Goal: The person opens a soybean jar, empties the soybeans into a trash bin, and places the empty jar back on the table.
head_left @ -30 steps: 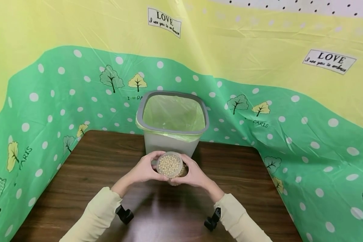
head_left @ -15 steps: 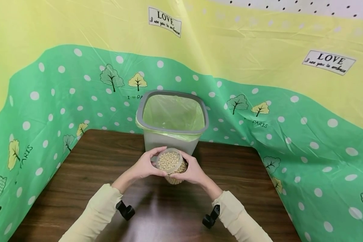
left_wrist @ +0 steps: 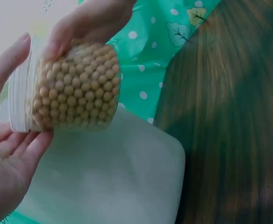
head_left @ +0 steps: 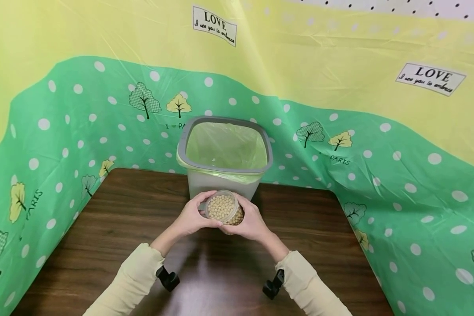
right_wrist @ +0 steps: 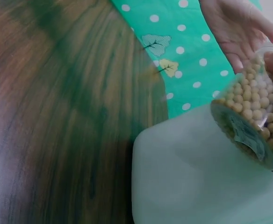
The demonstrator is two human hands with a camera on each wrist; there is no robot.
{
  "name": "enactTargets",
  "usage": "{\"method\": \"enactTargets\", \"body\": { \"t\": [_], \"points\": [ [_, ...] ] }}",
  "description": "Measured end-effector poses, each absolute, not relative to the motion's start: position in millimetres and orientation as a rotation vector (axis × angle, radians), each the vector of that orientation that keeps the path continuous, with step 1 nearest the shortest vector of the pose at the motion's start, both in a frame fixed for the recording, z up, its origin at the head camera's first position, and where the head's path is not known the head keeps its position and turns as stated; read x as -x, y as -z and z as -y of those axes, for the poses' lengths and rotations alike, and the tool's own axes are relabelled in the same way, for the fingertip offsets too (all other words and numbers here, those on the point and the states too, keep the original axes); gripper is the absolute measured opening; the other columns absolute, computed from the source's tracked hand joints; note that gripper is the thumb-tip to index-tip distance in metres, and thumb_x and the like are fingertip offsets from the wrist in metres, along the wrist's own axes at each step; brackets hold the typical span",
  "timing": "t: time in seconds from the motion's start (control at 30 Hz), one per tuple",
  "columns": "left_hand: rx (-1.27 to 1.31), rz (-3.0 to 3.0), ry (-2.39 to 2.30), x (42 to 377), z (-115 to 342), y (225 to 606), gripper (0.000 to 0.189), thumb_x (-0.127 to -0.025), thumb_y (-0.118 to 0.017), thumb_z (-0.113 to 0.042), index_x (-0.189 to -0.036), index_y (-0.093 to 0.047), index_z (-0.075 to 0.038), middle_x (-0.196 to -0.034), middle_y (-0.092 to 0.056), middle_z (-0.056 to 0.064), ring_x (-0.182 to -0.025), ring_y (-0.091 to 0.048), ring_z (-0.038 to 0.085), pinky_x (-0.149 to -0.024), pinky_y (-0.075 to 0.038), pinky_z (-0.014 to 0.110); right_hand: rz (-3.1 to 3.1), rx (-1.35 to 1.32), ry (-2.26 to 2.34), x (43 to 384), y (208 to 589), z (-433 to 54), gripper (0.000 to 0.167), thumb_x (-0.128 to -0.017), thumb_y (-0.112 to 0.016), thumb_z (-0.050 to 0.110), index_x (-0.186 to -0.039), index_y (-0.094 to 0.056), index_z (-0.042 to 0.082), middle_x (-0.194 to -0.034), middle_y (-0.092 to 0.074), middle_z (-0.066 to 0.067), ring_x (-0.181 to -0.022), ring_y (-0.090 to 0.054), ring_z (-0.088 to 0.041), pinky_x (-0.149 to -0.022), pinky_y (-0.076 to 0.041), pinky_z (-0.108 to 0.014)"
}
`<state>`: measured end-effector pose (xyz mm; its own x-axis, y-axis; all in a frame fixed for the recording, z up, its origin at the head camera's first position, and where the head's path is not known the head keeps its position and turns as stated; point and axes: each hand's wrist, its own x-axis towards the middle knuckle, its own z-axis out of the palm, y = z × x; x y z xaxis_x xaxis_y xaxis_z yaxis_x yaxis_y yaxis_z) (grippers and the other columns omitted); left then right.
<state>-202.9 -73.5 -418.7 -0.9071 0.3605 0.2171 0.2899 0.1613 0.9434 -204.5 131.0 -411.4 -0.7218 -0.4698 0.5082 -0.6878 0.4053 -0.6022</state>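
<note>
A clear plastic jar [head_left: 237, 216] full of round, pale, soybean-like beans is held between both hands in front of the bin, its lid end tilted up toward the head camera. My left hand [head_left: 190, 218] grips the rim of the see-through lid [left_wrist: 20, 95], thumb on one side and fingers on the other. Around the jar's body curls my right hand [head_left: 251, 222]. The left wrist view has the jar lying sideways with its lid on. In the right wrist view the jar's base [right_wrist: 241, 135] faces the camera, and much of the right hand is out of frame.
A grey bin [head_left: 221, 183] with a green liner bag [head_left: 225, 147] stands at the back of the dark wooden table [head_left: 300, 245]. Green and yellow patterned cloth [head_left: 379, 175] hangs round the back and sides. A black wrist camera [head_left: 168, 278] sits under each sleeve.
Both hands have shifted slightly up and away with the jar. Its lower end, more visible half a second ago, is now mostly hidden behind the right thumb.
</note>
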Motion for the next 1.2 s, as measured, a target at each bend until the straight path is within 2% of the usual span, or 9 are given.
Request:
{"method": "enactTargets", "body": {
  "t": [0.13, 0.37, 0.47, 0.6, 0.77, 0.87, 1.0, 1.1, 1.2],
  "points": [
    [-0.716, -2.283, -1.833, 205, 79, 415, 0.078, -0.067, -0.081, -0.013, -0.133, -0.042, -0.002, -0.131, -0.044, 0.014, -0.113, -0.046, 0.028, -0.087, -0.048, 0.035, 2.501, -1.013, -1.416, 212, 422, -140, 0.078, -0.064, -0.082, 0.016, -0.131, -0.045, 0.007, -0.119, -0.055, -0.01, -0.103, -0.056, -0.021, -0.084, -0.048, -0.034],
    [-0.869, -1.945, -1.814, 207, 95, 413, 0.077, -0.069, -0.079, -0.008, -0.134, -0.04, 0.002, -0.129, -0.043, 0.022, -0.102, -0.058, 0.03, -0.077, -0.052, 0.037, 2.563, -1.145, -1.896, 201, 408, -147, 0.066, -0.07, -0.075, 0.004, -0.129, -0.046, 0.003, -0.112, -0.057, -0.014, -0.098, -0.057, -0.019, -0.081, -0.049, -0.032],
    [-0.899, -1.887, -1.867, 205, 95, 415, 0.077, -0.067, -0.08, -0.006, -0.132, -0.04, 0.005, -0.126, -0.043, 0.025, -0.097, -0.06, 0.028, -0.074, -0.053, 0.037, 2.576, -1.146, -1.808, 193, 398, -143, 0.068, -0.068, -0.076, 0.003, -0.129, -0.046, 0.003, -0.113, -0.058, -0.012, -0.099, -0.056, -0.018, -0.083, -0.048, -0.031],
    [-0.879, -1.981, -1.96, 202, 90, 416, 0.072, -0.064, -0.08, 0.0, -0.128, -0.045, 0.006, -0.125, -0.047, 0.023, -0.105, -0.055, 0.027, -0.078, -0.052, 0.033, 2.533, -1.084, -1.579, 184, 387, -137, 0.074, -0.063, -0.08, 0.003, -0.129, -0.046, -0.001, -0.114, -0.057, -0.014, -0.1, -0.056, -0.021, -0.082, -0.048, -0.031],
    [-0.743, -2.139, -1.955, 200, 83, 410, 0.073, -0.066, -0.08, -0.007, -0.13, -0.045, 0.003, -0.127, -0.046, 0.019, -0.109, -0.05, 0.03, -0.078, -0.052, 0.03, 2.463, -1.007, -1.383, 182, 381, -133, 0.078, -0.06, -0.082, 0.006, -0.128, -0.045, -0.005, -0.116, -0.056, -0.018, -0.102, -0.056, -0.027, -0.085, -0.047, -0.033],
    [-0.745, -2.108, -1.928, 205, 87, 408, 0.073, -0.069, -0.079, -0.007, -0.131, -0.043, 0.005, -0.121, -0.049, 0.022, -0.099, -0.057, 0.027, -0.075, -0.053, 0.031, 2.498, -0.984, -1.506, 185, 379, -135, 0.073, -0.063, -0.079, 0.001, -0.127, -0.045, -0.006, -0.114, -0.056, -0.019, -0.1, -0.056, -0.023, -0.083, -0.047, -0.03],
    [-0.841, -1.958, -1.908, 212, 92, 409, 0.075, -0.069, -0.077, -0.002, -0.133, -0.039, 0.007, -0.119, -0.048, 0.026, -0.099, -0.057, 0.017, -0.078, -0.052, 0.034, 2.561, -0.999, -1.667, 187, 381, -139, 0.066, -0.066, -0.074, -0.003, -0.126, -0.045, -0.007, -0.111, -0.057, -0.02, -0.097, -0.056, -0.019, -0.081, -0.048, -0.028],
    [-0.87, -1.946, -1.915, 212, 89, 412, 0.076, -0.068, -0.078, -0.002, -0.133, -0.039, 0.007, -0.123, -0.046, 0.025, -0.105, -0.052, 0.015, -0.08, -0.051, 0.034, 2.55, -1.024, -1.586, 190, 389, -140, 0.069, -0.065, -0.077, 0.002, -0.126, -0.046, -0.004, -0.112, -0.057, -0.018, -0.097, -0.056, -0.021, -0.082, -0.048, -0.032],
    [-0.789, -2.022, -1.99, 207, 82, 415, 0.075, -0.068, -0.078, -0.003, -0.132, -0.041, 0.006, -0.126, -0.046, 0.024, -0.108, -0.052, 0.022, -0.08, -0.051, 0.033, 2.498, -0.975, -1.392, 197, 403, -140, 0.075, -0.062, -0.082, 0.014, -0.128, -0.047, 0.002, -0.115, -0.057, -0.012, -0.101, -0.056, -0.021, -0.083, -0.047, -0.034]
  ]
}}
